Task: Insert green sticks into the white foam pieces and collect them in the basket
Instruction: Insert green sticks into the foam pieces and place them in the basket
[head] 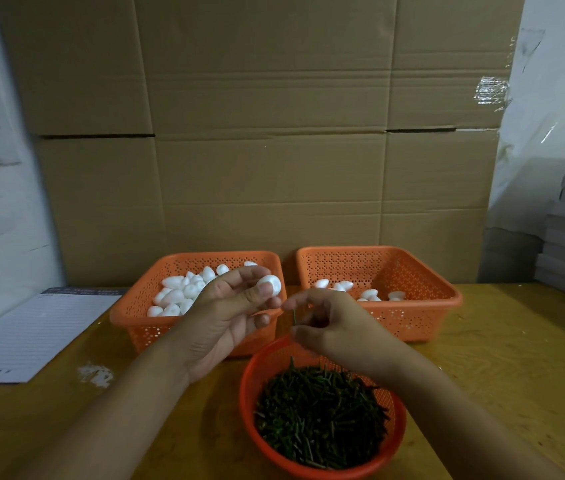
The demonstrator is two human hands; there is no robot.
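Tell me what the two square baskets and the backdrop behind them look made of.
Square baskets: orange moulded plastic, it seems, with perforated walls and a smooth rim. Backdrop: brown corrugated cardboard, matte, with fold creases and flap seams; likely stacked cartons.

Light: dim, warm, even indoor light
Shadows: soft
Glare: on tape
Focus: slightly soft
Edges: wide-angle bending
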